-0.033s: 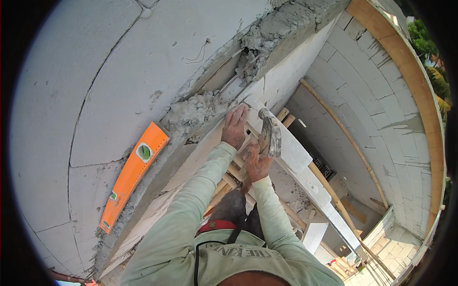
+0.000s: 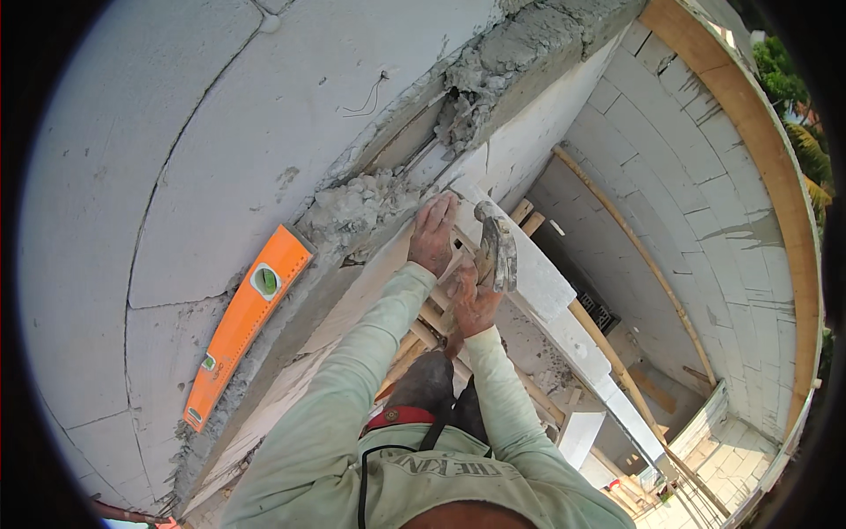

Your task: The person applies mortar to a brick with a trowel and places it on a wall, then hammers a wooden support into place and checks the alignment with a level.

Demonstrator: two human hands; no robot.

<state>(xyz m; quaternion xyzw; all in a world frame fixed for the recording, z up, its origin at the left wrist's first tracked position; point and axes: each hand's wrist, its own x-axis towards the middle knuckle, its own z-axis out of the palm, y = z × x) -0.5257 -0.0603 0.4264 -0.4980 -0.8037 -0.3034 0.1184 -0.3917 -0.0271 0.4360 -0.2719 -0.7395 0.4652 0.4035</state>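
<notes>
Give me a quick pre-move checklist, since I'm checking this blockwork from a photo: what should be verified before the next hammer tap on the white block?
1. Left hand flat on the white block, steadying it: ok.
2. Right hand gripping the hammer: ok.
3. Left fingers clear of the hammer head: cannot tell, they are close.
4. Mortar spread in the joint: not ok, lumpy and uneven.
5. Orange spirit level within reach on the wall top: ok, though not on the block.
6. Block sitting level: cannot tell.
</notes>
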